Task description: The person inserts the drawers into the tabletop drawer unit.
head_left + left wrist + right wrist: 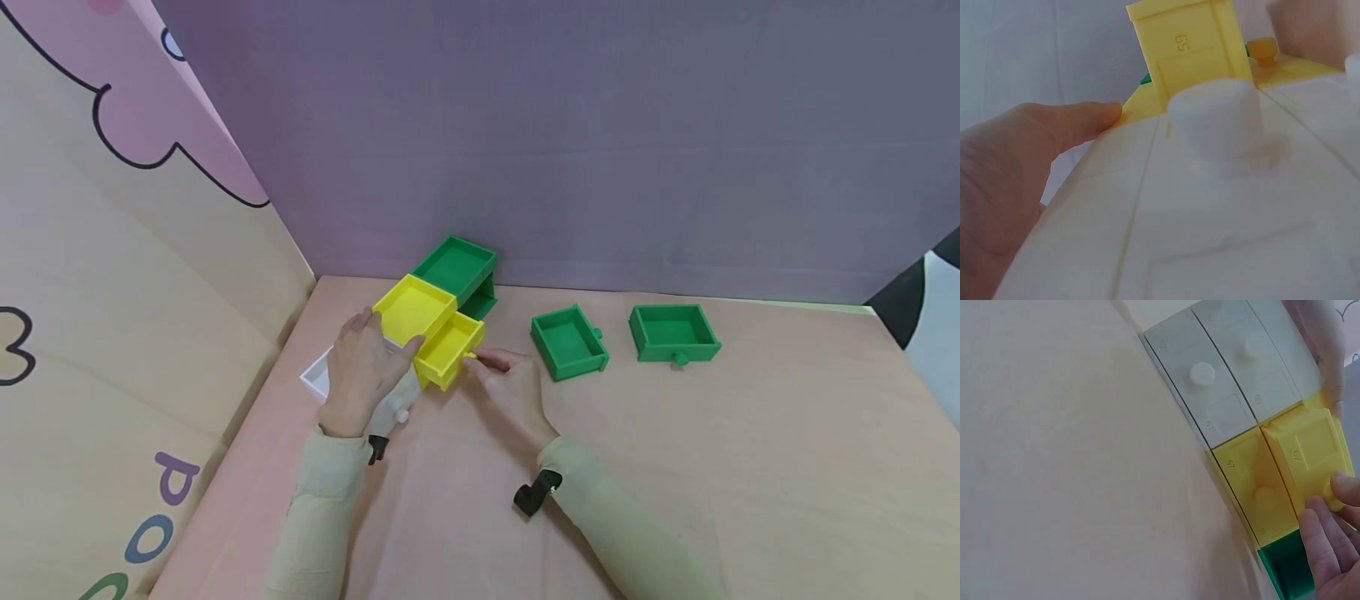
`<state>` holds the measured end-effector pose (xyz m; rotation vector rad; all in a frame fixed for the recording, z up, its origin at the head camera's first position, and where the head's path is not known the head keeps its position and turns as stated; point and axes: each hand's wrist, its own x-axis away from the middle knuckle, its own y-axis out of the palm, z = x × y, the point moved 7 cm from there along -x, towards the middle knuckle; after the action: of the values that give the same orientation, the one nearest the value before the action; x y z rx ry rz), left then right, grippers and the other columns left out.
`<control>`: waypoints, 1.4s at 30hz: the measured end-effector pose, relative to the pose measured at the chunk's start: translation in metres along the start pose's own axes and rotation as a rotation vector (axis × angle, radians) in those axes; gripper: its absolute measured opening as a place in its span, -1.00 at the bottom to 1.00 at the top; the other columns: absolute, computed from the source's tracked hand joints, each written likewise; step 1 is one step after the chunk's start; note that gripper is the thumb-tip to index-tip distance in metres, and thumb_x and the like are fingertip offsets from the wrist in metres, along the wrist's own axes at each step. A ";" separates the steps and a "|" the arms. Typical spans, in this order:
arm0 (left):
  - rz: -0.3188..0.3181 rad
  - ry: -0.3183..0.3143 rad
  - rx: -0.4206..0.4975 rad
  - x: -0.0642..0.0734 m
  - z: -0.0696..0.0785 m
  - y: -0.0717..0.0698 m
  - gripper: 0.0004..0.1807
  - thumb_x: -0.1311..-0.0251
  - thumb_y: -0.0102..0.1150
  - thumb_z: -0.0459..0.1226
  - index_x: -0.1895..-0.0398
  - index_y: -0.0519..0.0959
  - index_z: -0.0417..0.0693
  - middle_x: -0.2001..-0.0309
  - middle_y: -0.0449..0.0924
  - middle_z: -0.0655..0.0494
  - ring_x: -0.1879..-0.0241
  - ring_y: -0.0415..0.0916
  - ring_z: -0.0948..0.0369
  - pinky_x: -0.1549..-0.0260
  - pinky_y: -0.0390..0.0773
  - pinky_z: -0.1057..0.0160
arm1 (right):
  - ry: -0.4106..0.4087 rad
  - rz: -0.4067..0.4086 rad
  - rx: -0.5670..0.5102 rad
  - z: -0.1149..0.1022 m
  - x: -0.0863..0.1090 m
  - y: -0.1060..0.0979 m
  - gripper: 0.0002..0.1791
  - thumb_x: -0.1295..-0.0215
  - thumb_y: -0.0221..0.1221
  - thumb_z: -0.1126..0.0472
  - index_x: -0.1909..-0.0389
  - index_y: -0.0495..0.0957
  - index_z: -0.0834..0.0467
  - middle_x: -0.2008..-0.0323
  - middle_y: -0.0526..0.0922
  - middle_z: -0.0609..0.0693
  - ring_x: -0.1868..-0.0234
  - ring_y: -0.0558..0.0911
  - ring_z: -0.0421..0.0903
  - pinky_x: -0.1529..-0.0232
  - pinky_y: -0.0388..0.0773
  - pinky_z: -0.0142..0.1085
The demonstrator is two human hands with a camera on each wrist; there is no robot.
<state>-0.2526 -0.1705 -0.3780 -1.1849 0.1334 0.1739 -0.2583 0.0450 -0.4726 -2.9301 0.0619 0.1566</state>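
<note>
A row of small joined drawer units, white (315, 377), yellow (414, 302) and green (454, 263), stands by the purple wall. The upper yellow drawer (453, 342) sticks out partway from its unit. My right hand (513, 393) pinches the drawer's small round knob (1334, 495) between thumb and fingers. Across the top of the white and yellow units rests my left hand (363, 365), its thumb (1088, 119) stretched along the upper edge. The white drawers with their round knobs (1202, 374) are closed. In the green unit the drawer opening is bare.
Two loose green drawers, one tilted (568, 343) and one straighter (675, 332), lie on the pink cloth (780, 467) to the right. A purple wall (600, 150) rises behind, and a printed cream panel (112, 283) slants along the left.
</note>
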 end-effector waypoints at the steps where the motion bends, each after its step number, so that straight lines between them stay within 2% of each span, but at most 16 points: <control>1: 0.001 0.002 -0.001 0.000 0.000 0.000 -0.12 -0.30 0.32 0.16 -0.37 0.51 -0.45 -0.41 0.52 -0.38 -0.42 0.48 -0.26 -0.32 0.59 -0.24 | 0.001 0.000 -0.005 0.000 0.000 0.000 -0.73 -0.37 0.44 0.16 -0.02 0.82 0.17 0.06 0.86 0.07 0.07 0.85 -0.05 0.05 0.79 -0.32; 15: -0.005 0.001 -0.014 0.000 -0.001 0.001 -0.11 -0.31 0.29 0.17 -0.38 0.50 -0.45 -0.42 0.51 -0.38 -0.43 0.48 -0.26 -0.33 0.58 -0.24 | 0.053 -0.017 -0.040 0.001 -0.004 0.006 -0.72 -0.39 0.43 0.15 -0.04 0.81 0.18 0.07 0.86 0.08 0.12 0.85 -0.03 0.11 0.79 -0.34; 26: -0.008 -0.007 -0.014 0.000 -0.002 0.003 -0.09 -0.31 0.29 0.18 -0.40 0.49 -0.43 -0.44 0.50 -0.36 -0.43 0.47 -0.25 -0.34 0.57 -0.25 | 0.031 -0.035 -0.031 0.000 -0.010 0.013 -0.73 -0.38 0.43 0.12 -0.02 0.82 0.14 0.09 0.87 0.04 0.15 0.84 -0.10 0.12 0.79 -0.35; 36: 0.004 0.003 -0.019 0.000 0.000 0.000 -0.10 -0.31 0.29 0.17 -0.39 0.50 -0.45 -0.42 0.51 -0.38 -0.43 0.48 -0.25 -0.33 0.59 -0.24 | 0.013 -0.049 -0.016 -0.004 -0.013 0.017 -0.71 -0.41 0.41 0.12 -0.06 0.81 0.15 0.06 0.87 0.06 0.09 0.85 0.06 0.13 0.79 -0.36; 42: 0.014 0.015 -0.014 0.001 0.001 0.000 -0.10 -0.31 0.29 0.17 -0.37 0.51 -0.46 -0.40 0.52 -0.39 -0.41 0.50 -0.26 -0.30 0.61 -0.24 | -0.015 -0.050 0.003 -0.006 -0.016 0.019 -0.70 -0.39 0.43 0.10 -0.05 0.81 0.14 0.06 0.87 0.05 0.10 0.84 -0.06 0.11 0.79 -0.34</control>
<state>-0.2520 -0.1699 -0.3777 -1.1998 0.1544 0.1784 -0.2749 0.0251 -0.4685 -2.9235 -0.0127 0.1709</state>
